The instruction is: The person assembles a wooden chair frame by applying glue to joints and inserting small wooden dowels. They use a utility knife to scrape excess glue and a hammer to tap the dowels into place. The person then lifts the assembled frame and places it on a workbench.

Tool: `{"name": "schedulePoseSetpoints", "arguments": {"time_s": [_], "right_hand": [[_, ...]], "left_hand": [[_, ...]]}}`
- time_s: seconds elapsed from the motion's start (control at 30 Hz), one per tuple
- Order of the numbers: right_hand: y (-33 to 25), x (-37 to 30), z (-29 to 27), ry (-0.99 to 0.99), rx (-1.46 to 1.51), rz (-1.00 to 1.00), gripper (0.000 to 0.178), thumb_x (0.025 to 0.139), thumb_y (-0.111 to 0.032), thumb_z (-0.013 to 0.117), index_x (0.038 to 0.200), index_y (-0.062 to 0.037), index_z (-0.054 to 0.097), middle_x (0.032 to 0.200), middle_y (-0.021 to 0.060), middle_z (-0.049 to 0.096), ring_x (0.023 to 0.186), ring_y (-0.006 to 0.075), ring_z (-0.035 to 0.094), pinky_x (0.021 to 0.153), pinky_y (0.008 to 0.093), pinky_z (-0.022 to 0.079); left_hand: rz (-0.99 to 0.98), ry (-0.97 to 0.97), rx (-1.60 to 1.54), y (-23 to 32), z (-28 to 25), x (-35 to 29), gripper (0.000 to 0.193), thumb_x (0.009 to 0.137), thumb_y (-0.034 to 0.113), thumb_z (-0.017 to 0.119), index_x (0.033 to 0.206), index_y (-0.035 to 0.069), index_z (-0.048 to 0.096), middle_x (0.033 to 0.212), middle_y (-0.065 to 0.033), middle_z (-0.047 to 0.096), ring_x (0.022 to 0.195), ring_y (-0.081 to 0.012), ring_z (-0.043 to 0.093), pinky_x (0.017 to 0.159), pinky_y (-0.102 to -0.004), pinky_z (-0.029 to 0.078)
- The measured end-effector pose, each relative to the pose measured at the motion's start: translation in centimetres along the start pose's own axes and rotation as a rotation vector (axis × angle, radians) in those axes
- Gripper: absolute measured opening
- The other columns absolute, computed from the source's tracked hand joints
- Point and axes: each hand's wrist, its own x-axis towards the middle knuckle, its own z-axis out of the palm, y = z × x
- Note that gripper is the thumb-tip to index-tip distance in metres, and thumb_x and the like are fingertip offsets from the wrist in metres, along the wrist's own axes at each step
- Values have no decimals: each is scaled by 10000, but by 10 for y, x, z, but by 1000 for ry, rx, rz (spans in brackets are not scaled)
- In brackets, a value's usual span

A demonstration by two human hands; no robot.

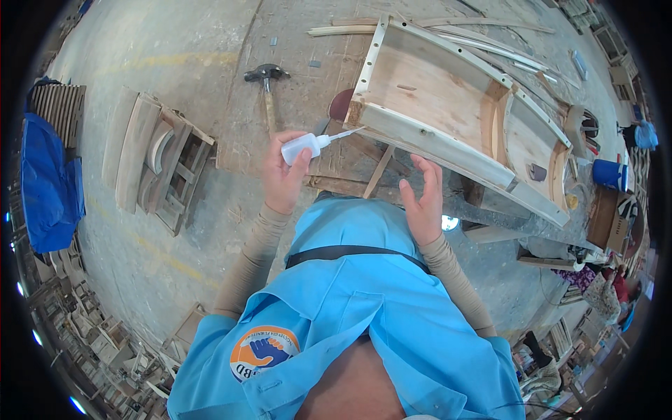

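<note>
My left hand [285, 178] is closed around a small white squeeze bottle [301, 148] with a long thin nozzle. The nozzle points right, its tip at the near left corner of a wooden frame [420, 136]; whether it touches, I cannot tell. This frame has a plywood panel, pale edge rails with holes and curved cross pieces, and it lies tilted on the workbench. Just below its near rail my right hand [424, 203] is held with fingers apart and nothing in them. A hammer [268, 87] with a wooden handle lies on the bench beyond my left hand.
A dark red disc [341, 105] sits by the frame's left corner. Long wood strips [483, 42] lie behind it. A blue container [610, 175] stands at the right. Curved wooden pieces [157, 157] are stacked on the floor at left, near a blue sheet [49, 182]. People [603, 294] are at lower right.
</note>
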Motion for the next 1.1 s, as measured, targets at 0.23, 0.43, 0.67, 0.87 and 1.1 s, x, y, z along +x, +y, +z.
{"name": "schedulePoseSetpoints", "arguments": {"time_s": [0.23, 0.43, 0.67, 0.87, 1.1], "right_hand": [[-1, 2, -3, -3, -10, 1, 421, 841, -59, 575, 1248, -10, 479, 1206, 173, 466, 1157, 328, 463, 1020, 384, 358], [-2, 2, -5, 0, -24, -5, 407, 839, -53, 572, 1237, -14, 492, 1196, 176, 474, 1146, 335, 468, 1017, 387, 360], [-4, 3, -5, -3, -7, 8, 401, 835, -47, 572, 1228, -15, 500, 1182, 170, 489, 1141, 334, 473, 1013, 385, 362], [-2, 3, -5, 3, -1, -6, 401, 834, -49, 575, 1226, -14, 501, 1180, 170, 489, 1140, 333, 474, 1010, 383, 364], [-3, 3, -6, -5, -4, -5, 398, 837, -49, 574, 1227, -10, 502, 1176, 171, 486, 1133, 329, 478, 1007, 377, 367]], "left_hand": [[128, 3, 160, -5, 2, 6, 245, 954, 138, 560, 1150, 7, 492, 959, -68, 586, 784, -108, 575, 705, -240, 478], [117, 1, 222, 3, 6, 6, 239, 934, 121, 582, 1129, 1, 513, 982, -79, 592, 825, -118, 581, 716, -248, 483], [108, 56, 283, 5, 5, 3, 242, 900, 131, 628, 1094, 9, 549, 956, -88, 621, 824, -126, 608, 650, -241, 479], [182, 87, 353, 14, 4, 2, 241, 891, 125, 641, 1085, 9, 556, 925, -91, 627, 782, -128, 609, 617, -249, 485], [168, 87, 351, 21, 11, 0, 239, 886, 133, 653, 1070, 10, 565, 906, -90, 631, 765, -125, 611, 602, -243, 484]]}}
